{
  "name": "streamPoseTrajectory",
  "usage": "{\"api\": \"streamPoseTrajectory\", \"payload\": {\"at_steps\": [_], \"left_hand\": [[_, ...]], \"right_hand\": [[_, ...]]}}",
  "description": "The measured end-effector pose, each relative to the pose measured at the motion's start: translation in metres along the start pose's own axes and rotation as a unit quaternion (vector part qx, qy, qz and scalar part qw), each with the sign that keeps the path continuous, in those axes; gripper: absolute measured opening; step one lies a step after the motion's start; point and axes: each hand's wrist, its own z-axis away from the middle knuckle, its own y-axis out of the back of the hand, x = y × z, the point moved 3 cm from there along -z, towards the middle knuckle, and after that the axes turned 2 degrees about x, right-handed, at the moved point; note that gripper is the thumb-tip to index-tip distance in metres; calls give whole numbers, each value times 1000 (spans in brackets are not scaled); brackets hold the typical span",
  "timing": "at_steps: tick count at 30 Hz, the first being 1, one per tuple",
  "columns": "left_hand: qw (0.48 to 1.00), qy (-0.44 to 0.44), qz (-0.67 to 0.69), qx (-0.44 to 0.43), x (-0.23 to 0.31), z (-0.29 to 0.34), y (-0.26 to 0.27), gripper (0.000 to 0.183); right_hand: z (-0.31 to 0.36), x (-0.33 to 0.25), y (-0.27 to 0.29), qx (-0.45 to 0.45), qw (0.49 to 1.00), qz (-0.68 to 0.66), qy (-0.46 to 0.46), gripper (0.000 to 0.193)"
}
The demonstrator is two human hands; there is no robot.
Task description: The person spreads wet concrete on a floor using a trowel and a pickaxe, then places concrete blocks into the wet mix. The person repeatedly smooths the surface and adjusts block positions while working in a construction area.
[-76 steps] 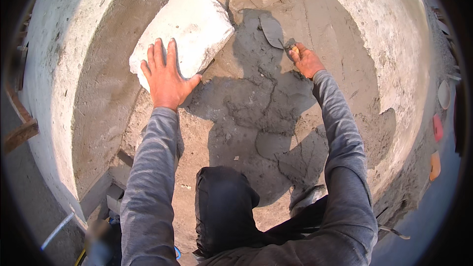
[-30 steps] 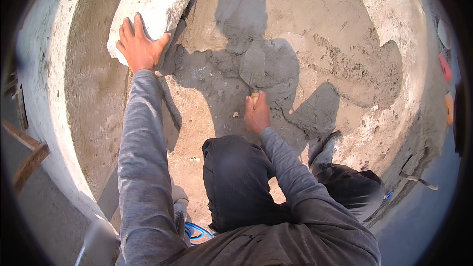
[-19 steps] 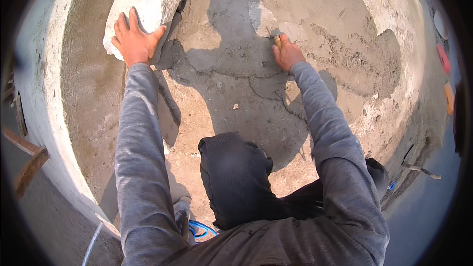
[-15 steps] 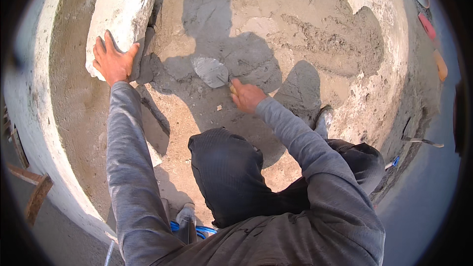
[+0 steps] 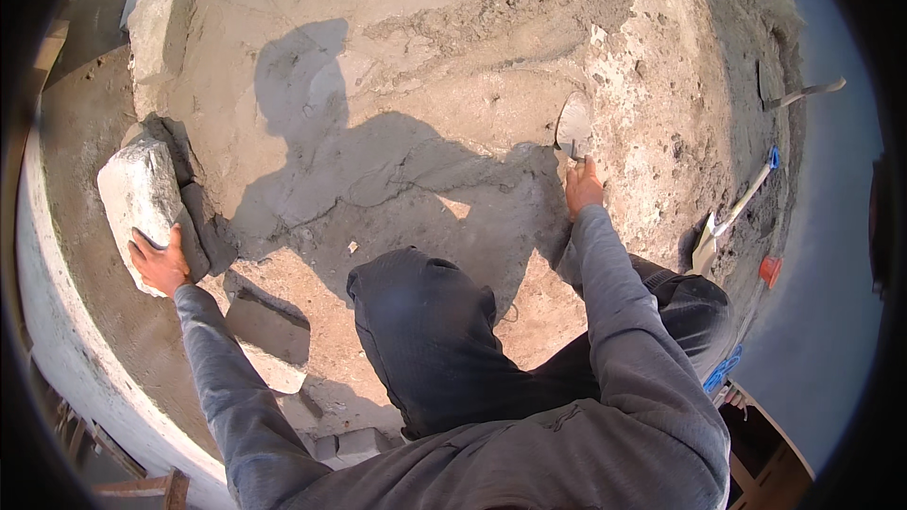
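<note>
My left hand (image 5: 161, 262) lies with fingers spread on the near end of a pale rough stone block (image 5: 142, 194), which sits at the left on the rim. Off to the right, my right hand (image 5: 584, 186) is closed round the handle of a trowel (image 5: 573, 123). The trowel's blade points away from me and rests at the right edge of the spread wet mortar (image 5: 397, 165). My shadow falls across much of that mortar.
Another block (image 5: 159, 28) stands at the far left. A grey brick (image 5: 267, 324) lies near my left forearm. At the right are a tool with a blue handle end (image 5: 773, 159), a curved metal bar (image 5: 808, 93) and a red cup-like object (image 5: 770, 270).
The trowel has gone from the middle of the mortar to its right edge in my right hand. My left hand stays on the stone block, and the whole view has shifted.
</note>
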Motion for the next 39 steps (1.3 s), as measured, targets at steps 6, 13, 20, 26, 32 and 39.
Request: {"api": "streamPoseTrajectory", "payload": {"at_steps": [6,13,20,26,32,39], "left_hand": [[1000,-9,17,6,-4,-6,-4,97],[999,7,35,-15,0,-2,5,98],[999,-1,52,2,2,-1,12,93],[1000,-3,26,-2,-7,1,-9,92],[1000,-14,1,12,-5,-5,-4,92],[998,-43,36,23,-16,-10,-15,92]], "right_hand": [[149,-88,-103,-248,943,-119,188,57],[206,-164,-156,-435,694,279,501,60],[44,-158,-69,-124,909,176,356,63],[-96,-40,23,29,973,155,168,63],[31,-136,-43,18,972,-86,220,65],[6,-263,-77,-82,954,10,289,58]]}}
